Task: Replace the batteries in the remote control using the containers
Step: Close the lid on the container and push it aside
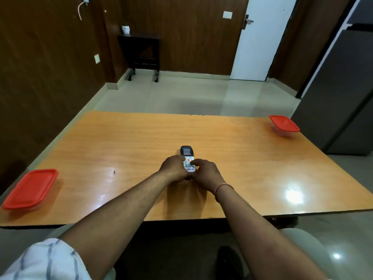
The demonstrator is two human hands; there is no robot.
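A glossy orange wooden table [125, 142] fills a room of dark panelling and pale tiles. At its centre the remote control [188, 158] lies face up, its lower half clasped by the left hand [175, 168] from nine o'clock and the right hand [203, 172] from three o'clock. A light, rigid, smooth plastic body is judged likely; its long edges should be gripped. Lidded red containers sit at eight o'clock [31, 188] and two o'clock [284, 124], well apart.
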